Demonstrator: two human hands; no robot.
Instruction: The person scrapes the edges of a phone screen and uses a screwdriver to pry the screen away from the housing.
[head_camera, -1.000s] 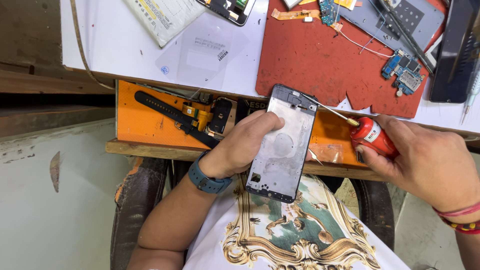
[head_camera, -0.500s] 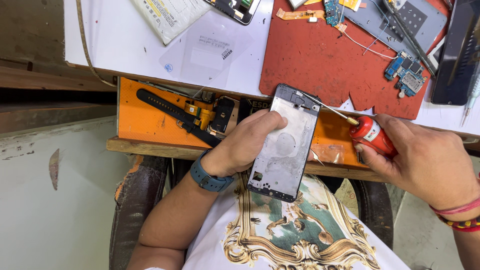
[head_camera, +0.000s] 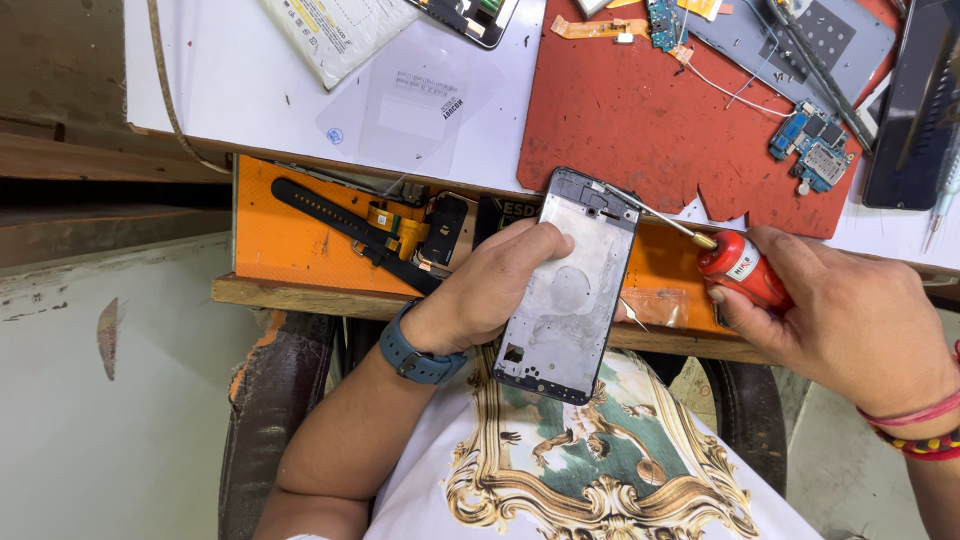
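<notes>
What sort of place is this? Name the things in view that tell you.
Most likely a phone repair bench. The left hand holds a stripped phone frame, the right hand works a red-handled screwdriver at its top edge, and small circuit boards lie on a red work mat.

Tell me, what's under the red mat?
The red mat lies on a white table. Whatever sits beneath its middle is covered. On top lie small circuit boards and a grey panel.

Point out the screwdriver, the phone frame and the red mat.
screwdriver (head_camera: 742, 270): head view, on its red handle.
phone frame (head_camera: 572, 290): head view, on its bare metal middle.
red mat (head_camera: 640, 120): head view, on its bare centre.
</notes>
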